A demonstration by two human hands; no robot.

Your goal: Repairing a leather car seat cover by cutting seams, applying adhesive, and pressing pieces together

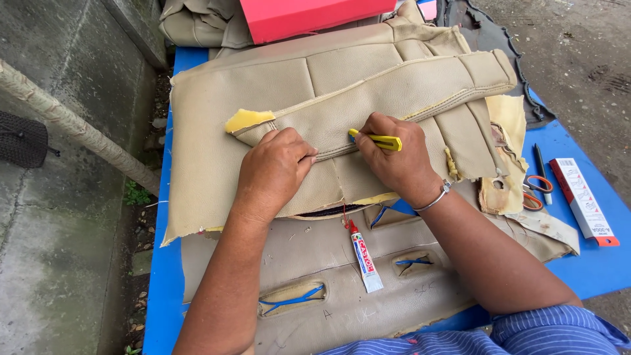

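Note:
A tan leather seat cover (276, 92) with stitched panels lies across a blue table (585, 263). My left hand (273, 171) presses down on the folded tan strip near its yellow foam end (246, 119). My right hand (394, 158) grips a yellow utility knife (380, 139), its tip touching the seam of the strip just right of my left hand. A silver bangle sits on my right wrist.
A small glue tube (365, 256) lies on another tan cover piece (342, 296) near me. Orange-handled scissors (536, 190), a pen (542, 171) and a long white-and-red box (584, 200) rest at the right. A red box (309, 16) stands at the back. Concrete ground lies left.

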